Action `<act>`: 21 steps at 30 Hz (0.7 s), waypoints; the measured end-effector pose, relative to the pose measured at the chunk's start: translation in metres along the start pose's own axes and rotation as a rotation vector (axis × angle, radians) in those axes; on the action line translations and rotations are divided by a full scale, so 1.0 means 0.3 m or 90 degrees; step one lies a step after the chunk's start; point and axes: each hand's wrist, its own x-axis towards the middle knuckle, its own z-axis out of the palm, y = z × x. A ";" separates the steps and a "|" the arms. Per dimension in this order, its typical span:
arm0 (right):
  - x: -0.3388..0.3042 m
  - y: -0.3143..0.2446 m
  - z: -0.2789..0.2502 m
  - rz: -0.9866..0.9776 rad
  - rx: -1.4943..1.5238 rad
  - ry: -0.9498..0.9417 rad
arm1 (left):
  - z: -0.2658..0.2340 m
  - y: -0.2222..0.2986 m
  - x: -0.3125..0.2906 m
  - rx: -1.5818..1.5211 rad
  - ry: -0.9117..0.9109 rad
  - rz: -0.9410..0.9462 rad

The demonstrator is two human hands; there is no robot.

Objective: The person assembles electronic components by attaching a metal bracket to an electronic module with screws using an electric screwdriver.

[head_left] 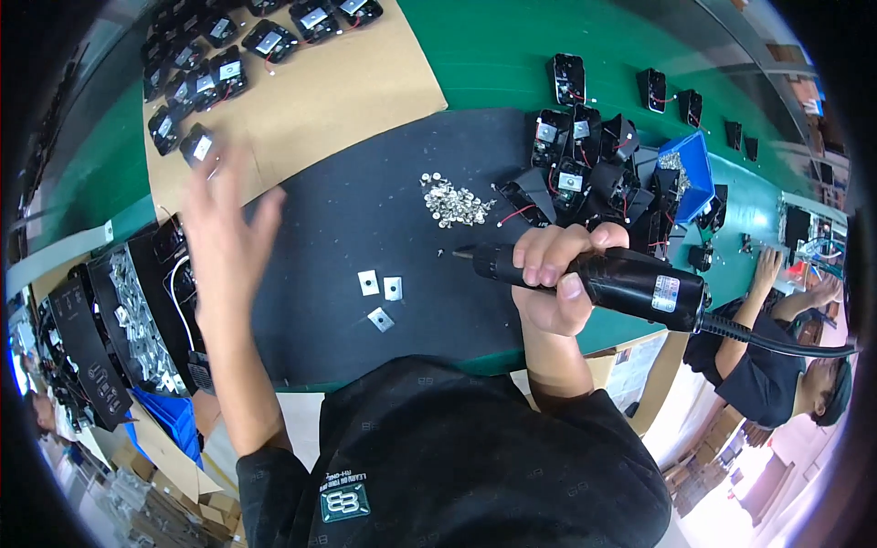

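Note:
My right hand (553,274) grips a black electric screwdriver (621,283), held level with its bit pointing left over the dark mat (365,219). My left hand (224,228) is stretched out, fingers spread and blurred, over the cardboard sheet (338,91). It holds nothing and hovers just below a small black part with a metal plate (197,146). Three small square metal plates (381,297) lie on the mat between my hands. A heap of silver screws (454,203) lies further back on the mat.
Rows of black parts (219,64) lie on the cardboard at the back left. A pile of black housings with red wires (585,173) and a blue bin (694,173) sit at the right. Black trays of metal pieces (128,320) stand at my left. Another person (776,356) works at right.

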 end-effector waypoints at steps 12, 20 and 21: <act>0.017 0.036 0.021 0.024 0.032 -0.041 | -0.006 0.169 -0.196 -0.298 -0.264 0.098; 0.011 -0.047 0.008 0.051 0.067 -0.036 | 0.030 0.196 -0.073 -0.417 -0.176 -0.156; 0.003 -0.056 0.001 0.065 0.062 -0.036 | 0.033 0.227 -0.027 -0.458 -0.163 -0.151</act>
